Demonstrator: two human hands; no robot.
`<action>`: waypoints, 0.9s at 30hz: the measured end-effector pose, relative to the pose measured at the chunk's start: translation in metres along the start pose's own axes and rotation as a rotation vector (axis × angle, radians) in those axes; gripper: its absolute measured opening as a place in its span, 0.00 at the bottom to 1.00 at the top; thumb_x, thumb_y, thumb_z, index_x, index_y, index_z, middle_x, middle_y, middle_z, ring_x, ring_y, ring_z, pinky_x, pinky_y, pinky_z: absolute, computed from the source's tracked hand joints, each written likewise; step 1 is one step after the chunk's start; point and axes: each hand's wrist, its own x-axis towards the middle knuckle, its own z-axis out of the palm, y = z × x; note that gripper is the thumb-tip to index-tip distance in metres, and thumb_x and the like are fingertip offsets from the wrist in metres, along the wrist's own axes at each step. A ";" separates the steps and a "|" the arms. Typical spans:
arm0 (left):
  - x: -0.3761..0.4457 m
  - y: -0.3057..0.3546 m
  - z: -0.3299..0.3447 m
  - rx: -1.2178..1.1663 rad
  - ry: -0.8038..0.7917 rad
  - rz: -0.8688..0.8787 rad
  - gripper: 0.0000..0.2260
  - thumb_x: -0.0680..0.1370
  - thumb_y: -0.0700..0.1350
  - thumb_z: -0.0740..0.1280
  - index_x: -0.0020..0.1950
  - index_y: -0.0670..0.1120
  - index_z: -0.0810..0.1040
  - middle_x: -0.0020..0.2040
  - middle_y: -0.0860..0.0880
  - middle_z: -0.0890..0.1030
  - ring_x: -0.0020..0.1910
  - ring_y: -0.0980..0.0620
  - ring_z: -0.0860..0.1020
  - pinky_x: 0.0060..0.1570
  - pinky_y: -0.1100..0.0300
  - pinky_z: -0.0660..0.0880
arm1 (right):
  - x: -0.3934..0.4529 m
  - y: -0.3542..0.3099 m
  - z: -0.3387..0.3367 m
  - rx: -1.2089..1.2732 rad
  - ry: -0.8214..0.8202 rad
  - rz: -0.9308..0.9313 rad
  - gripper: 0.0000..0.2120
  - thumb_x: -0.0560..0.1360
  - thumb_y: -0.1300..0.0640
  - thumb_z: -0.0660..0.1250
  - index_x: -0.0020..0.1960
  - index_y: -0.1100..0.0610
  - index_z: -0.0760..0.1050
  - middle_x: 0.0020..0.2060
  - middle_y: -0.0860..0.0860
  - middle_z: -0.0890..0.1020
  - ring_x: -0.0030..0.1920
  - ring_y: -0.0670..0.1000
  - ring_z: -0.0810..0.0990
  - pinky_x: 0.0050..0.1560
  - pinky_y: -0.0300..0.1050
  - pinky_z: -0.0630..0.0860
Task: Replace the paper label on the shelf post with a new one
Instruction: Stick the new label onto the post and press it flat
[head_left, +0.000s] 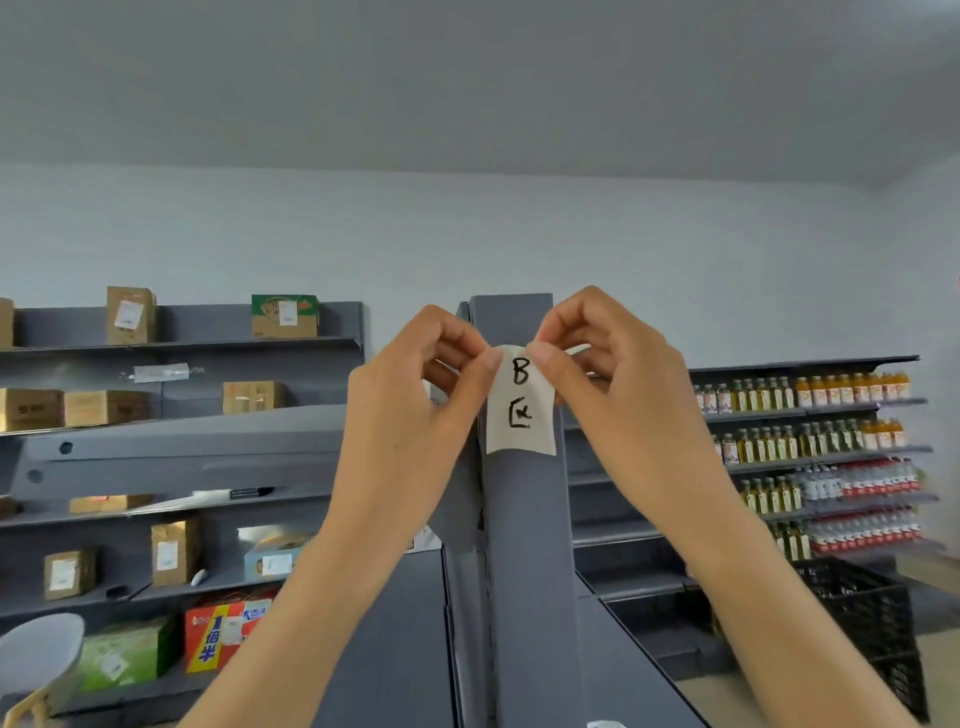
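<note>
Two hands pinch the paper label (521, 400) at its top corners, left hand (410, 410) at 10 o'clock, right hand (613, 384) at 2, against the shelf post (524, 545); thin, limp, probably tearable, best held by edges.

hands: left hand (415, 395) and right hand (608, 374) pinch label's top corners
label: paper label (521, 410) marked "b", against grey shelf post (524, 545)

Label (521, 410) on post (524, 545), between shelves (182, 343).
</note>
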 end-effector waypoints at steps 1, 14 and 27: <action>0.004 0.000 0.000 0.012 -0.006 0.005 0.04 0.78 0.45 0.70 0.44 0.49 0.77 0.37 0.55 0.82 0.37 0.61 0.80 0.33 0.72 0.72 | 0.004 0.000 0.001 -0.026 0.010 -0.008 0.05 0.78 0.56 0.67 0.44 0.49 0.73 0.43 0.44 0.82 0.43 0.47 0.84 0.39 0.42 0.80; 0.025 -0.008 0.007 0.085 -0.039 -0.005 0.07 0.78 0.45 0.70 0.43 0.48 0.75 0.32 0.51 0.83 0.31 0.59 0.79 0.27 0.72 0.71 | 0.025 0.005 0.009 -0.528 0.094 -0.114 0.04 0.78 0.50 0.66 0.46 0.46 0.72 0.42 0.42 0.79 0.41 0.46 0.80 0.40 0.52 0.80; 0.029 -0.008 0.002 0.134 -0.054 0.040 0.13 0.77 0.47 0.71 0.52 0.50 0.67 0.31 0.48 0.82 0.35 0.58 0.80 0.31 0.71 0.74 | 0.025 0.012 0.010 -0.569 0.140 -0.213 0.07 0.76 0.45 0.68 0.49 0.45 0.72 0.45 0.40 0.75 0.43 0.42 0.72 0.37 0.45 0.77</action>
